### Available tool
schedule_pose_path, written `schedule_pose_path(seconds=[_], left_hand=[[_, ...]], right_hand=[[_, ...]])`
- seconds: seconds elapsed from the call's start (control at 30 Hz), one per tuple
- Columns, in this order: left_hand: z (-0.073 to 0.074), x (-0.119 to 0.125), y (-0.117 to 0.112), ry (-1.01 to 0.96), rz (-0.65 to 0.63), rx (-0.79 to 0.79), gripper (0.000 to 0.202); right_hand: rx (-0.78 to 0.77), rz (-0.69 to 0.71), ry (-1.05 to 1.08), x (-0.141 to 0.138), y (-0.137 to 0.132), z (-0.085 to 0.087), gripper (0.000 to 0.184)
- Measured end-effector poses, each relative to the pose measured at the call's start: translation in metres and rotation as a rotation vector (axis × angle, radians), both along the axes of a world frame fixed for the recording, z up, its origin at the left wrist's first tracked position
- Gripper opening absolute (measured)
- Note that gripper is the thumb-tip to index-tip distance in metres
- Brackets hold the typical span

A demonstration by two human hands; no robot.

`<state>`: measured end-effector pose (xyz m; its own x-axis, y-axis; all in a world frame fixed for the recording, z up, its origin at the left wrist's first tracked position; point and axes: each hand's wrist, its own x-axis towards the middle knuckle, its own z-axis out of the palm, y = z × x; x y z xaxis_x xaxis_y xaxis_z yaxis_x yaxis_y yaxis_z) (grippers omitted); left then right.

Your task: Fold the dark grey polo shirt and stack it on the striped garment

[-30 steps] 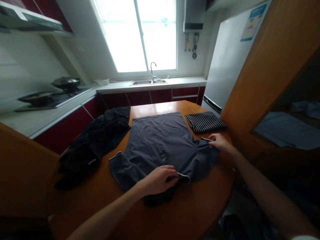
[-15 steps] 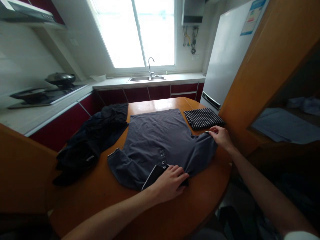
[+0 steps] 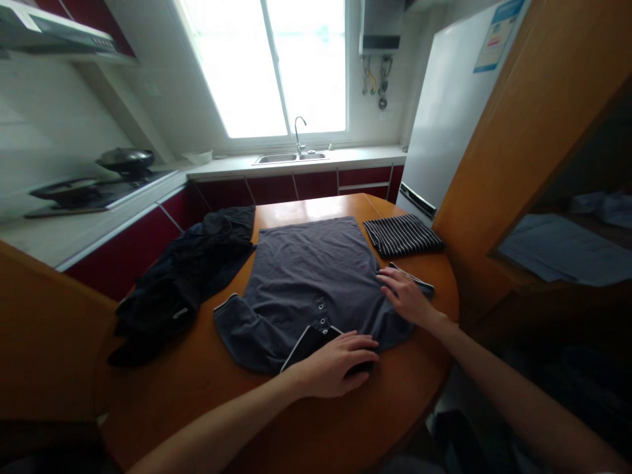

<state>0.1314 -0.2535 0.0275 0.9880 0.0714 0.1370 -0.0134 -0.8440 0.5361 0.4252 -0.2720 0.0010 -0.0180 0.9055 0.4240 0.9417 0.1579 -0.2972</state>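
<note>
A dark grey polo shirt (image 3: 306, 263) lies spread on the wooden table, its black collar and buttons toward me. My left hand (image 3: 340, 362) rests on the right part of the collar, fingers stretched out and slightly apart. On the right sleeve, near the armpit, lies my right hand (image 3: 405, 296), its fingers extended over the cloth. White-edged trim shows on the sleeve cuff just beyond that hand. The left sleeve is bent outward on the table. Part of the collar is hidden under my left hand.
To the left is a heap of dark clothes (image 3: 187, 270). A folded black-and-white striped cloth (image 3: 403, 235) lies at the right edge of the round table (image 3: 222, 408). Behind stand a counter with a sink (image 3: 279, 158), a stove with pans (image 3: 126, 160) and a fridge (image 3: 439, 112).
My right hand has let go of the right sleeve's cuff and moved left onto the sleeve near the armpit. The cuff now lies on the table. My left hand stays at the collar.
</note>
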Motion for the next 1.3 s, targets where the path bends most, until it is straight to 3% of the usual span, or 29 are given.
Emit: schedule_pose_path(seconds=[0.1, 0.2, 0.3, 0.4, 0.47, 0.53, 0.67, 0.83, 0.97, 1.13, 1.3], left_hand=[[-0.005, 0.000, -0.002, 0.044, -0.075, 0.055, 0.064], [-0.007, -0.002, -0.003, 0.067, -0.086, 0.077, 0.071], [-0.007, -0.004, -0.005, 0.062, -0.086, 0.083, 0.073], [-0.008, -0.004, -0.007, 0.017, -0.051, 0.081, 0.073], [-0.009, -0.003, -0.008, -0.026, 0.024, 0.076, 0.068], [-0.011, -0.001, -0.009, -0.061, 0.110, 0.067, 0.055], [-0.016, 0.002, -0.008, -0.130, 0.271, -0.004, 0.024], [-0.012, 0.002, -0.004, -0.250, 0.418, -0.134, 0.016], [-0.003, 0.000, -0.003, -0.270, 0.383, -0.092, 0.018], [0.001, -0.002, -0.002, -0.200, 0.216, -0.022, 0.020], [0.000, -0.003, -0.001, -0.071, 0.047, -0.005, 0.025]], right_hand=[[-0.180, 0.032, -0.095, -0.016, 0.007, -0.015, 0.056], [-0.257, -0.177, -0.136, -0.004, 0.011, -0.036, 0.061], [-0.212, -0.336, -0.144, 0.013, 0.009, -0.048, 0.061], [-0.093, -0.369, -0.102, 0.019, 0.001, -0.045, 0.055], [0.005, -0.298, -0.040, 0.014, -0.009, -0.035, 0.044], [0.032, -0.133, 0.026, 0.004, -0.025, -0.022, 0.030], [-0.132, 0.214, 0.087, -0.013, -0.061, -0.001, 0.016], [-0.252, 0.310, 0.070, -0.016, -0.079, 0.005, 0.007], [-0.252, 0.315, 0.028, -0.014, -0.078, 0.009, 0.008], [-0.216, 0.303, 0.005, -0.014, -0.089, 0.017, 0.011], [-0.281, 0.359, 0.063, -0.011, -0.098, 0.017, 0.016]])
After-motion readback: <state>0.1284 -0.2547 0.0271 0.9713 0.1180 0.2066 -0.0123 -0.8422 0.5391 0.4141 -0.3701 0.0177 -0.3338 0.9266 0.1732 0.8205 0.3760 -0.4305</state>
